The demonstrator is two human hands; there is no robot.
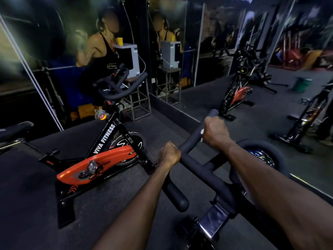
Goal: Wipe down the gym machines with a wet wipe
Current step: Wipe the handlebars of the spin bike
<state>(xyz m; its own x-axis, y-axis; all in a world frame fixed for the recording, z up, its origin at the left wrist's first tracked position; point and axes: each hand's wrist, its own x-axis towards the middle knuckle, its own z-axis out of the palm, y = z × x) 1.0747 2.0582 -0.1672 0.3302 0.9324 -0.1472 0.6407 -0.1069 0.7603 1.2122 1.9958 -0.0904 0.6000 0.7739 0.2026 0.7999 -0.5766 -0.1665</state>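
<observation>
From the head camera, both hands grasp the black padded handlebar (200, 175) of the nearest exercise bike, which fills the lower middle of the view. The left hand (170, 153) is curled in a fist around the bar near its bend, at about 7 o'clock from the other hand. The right hand (216, 133) wraps the forward-pointing prong of the bar, just below its rounded tip. A small white edge of the wet wipe (202, 132) shows at the left side of the right hand, pressed between the fingers and the bar; most of it is hidden. Below the bar a shiny metal stem (214, 222) runs down at 6 o'clock, and the flywheel (261, 156) shows at 3 o'clock behind the right forearm.

At 9 o'clock stands a second bike (100, 159) with an orange chain cover and "VIVA FITNESS" on its frame, resting on the dark floor (32, 186). A wall mirror (225, 60) at 1 o'clock reflects more bikes.
</observation>
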